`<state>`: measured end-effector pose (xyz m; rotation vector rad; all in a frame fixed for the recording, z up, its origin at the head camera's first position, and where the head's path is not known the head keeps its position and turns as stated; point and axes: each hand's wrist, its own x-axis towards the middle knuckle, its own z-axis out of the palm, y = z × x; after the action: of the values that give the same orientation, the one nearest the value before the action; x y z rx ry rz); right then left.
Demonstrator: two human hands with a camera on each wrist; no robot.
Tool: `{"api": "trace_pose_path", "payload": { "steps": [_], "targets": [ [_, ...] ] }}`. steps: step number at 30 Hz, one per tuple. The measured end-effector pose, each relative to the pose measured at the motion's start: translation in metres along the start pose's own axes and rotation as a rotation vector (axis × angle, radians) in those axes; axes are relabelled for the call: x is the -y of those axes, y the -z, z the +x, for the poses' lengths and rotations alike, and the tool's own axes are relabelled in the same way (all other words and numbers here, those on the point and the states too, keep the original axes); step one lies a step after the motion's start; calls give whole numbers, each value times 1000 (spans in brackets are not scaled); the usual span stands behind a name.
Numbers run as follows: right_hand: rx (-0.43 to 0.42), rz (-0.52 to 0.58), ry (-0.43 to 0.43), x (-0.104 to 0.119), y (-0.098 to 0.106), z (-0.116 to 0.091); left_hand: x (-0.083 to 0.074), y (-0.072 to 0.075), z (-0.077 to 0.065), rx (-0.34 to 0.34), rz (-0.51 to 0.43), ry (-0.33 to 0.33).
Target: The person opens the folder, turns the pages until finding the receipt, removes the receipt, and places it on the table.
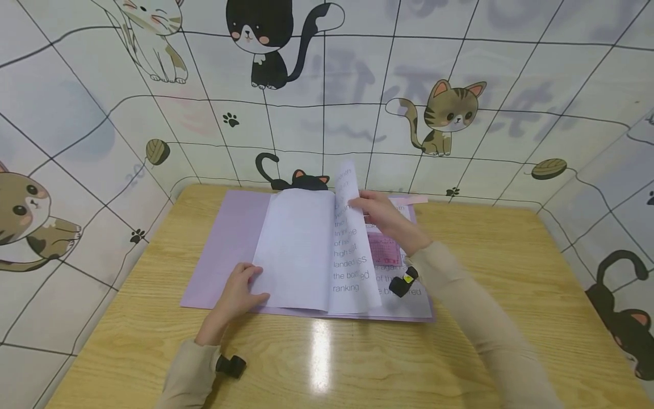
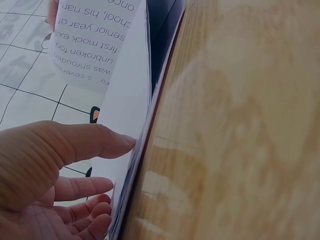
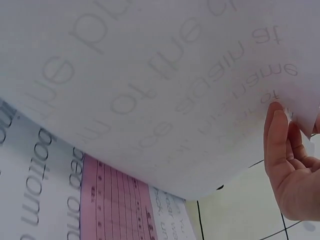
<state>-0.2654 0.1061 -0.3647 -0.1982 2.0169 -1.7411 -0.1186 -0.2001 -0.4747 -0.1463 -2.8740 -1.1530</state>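
Note:
A folder with a light purple cover (image 1: 217, 238) lies open on the table, with white sheets inside. My right hand (image 1: 382, 213) pinches the edge of a printed page (image 1: 349, 258), which stands raised and curved near the middle. From the right wrist view, its underside shows faint mirrored lettering. On the left lies a blank white page (image 1: 293, 250). My left hand (image 1: 236, 292) rests at that page's lower left edge, thumb and fingers spread; in the left wrist view the thumb (image 2: 107, 142) touches the sheets. Beneath the raised page, a pink lined slip (image 1: 385, 250) lies on another printed sheet.
A pink strip (image 1: 413, 200) sticks out past the folder's top right edge. The wooden table (image 1: 490, 250) extends around the folder. Behind and beside it hangs a white gridded covering (image 1: 352, 125) with cartoon cats. Small black devices (image 1: 231, 366) are strapped to both wrists.

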Motion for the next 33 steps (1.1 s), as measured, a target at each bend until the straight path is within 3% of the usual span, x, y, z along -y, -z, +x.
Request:
{"api": "trace_pose_path", "payload": {
  "steps": [10, 25, 33],
  "targets": [
    [-40, 78, -40, 4, -14, 9, 3, 0, -1, -5, -18, -9],
    [-9, 231, -7, 4, -28, 22, 9, -1, -1, -28, -18, -58],
    [25, 257, 11, 3, -37, 27, 2, 0, 0, -1, 8, -31]
  ]
}}
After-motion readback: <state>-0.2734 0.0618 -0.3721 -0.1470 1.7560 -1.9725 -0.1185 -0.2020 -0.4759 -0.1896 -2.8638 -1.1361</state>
